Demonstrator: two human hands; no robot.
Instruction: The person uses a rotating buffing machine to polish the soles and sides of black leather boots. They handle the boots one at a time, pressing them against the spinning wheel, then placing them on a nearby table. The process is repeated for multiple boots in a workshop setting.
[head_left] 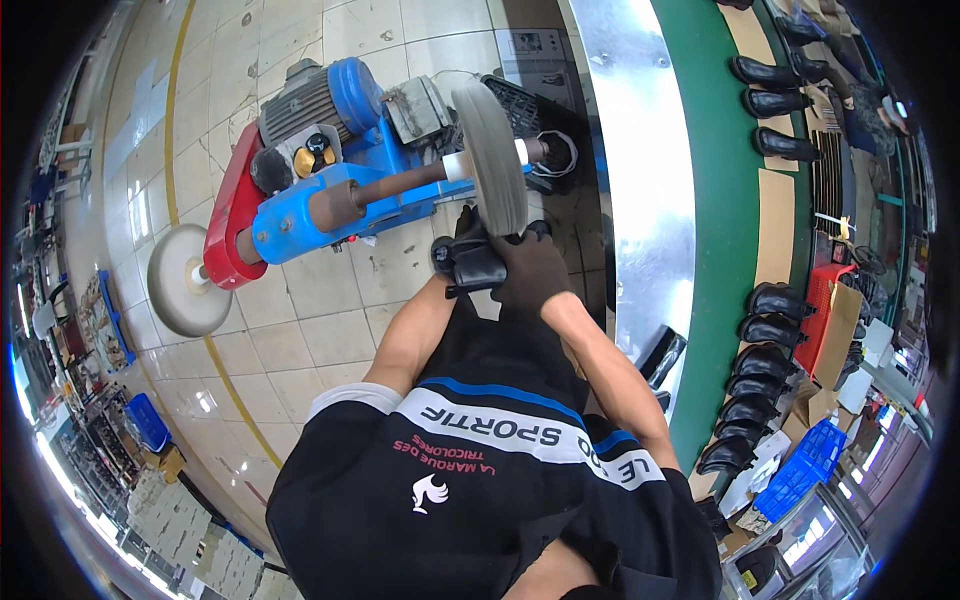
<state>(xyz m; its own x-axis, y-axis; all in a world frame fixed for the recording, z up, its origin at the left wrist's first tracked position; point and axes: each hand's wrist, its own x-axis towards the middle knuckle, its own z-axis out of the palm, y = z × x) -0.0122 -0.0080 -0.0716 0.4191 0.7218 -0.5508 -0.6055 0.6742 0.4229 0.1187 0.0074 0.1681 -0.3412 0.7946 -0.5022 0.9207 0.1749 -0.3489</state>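
Both my hands hold a black shoe (472, 268) up against the lower edge of a grey buffing wheel (491, 155). My right hand (532, 270) wears a dark glove and grips the shoe from the right. On the shoe's left side my left hand (445, 252) is also dark and is partly hidden behind the shoe. The wheel sits on the shaft of a blue polishing machine (330, 195) with a grey motor (300, 100).
A second pale round wheel (185, 280) and a red guard (232, 215) are at the machine's left end. To the right run a shiny metal panel (645, 150) and a green belt (725, 200) lined with several black boots (760, 360). Blue crates (805, 465) stand lower right.
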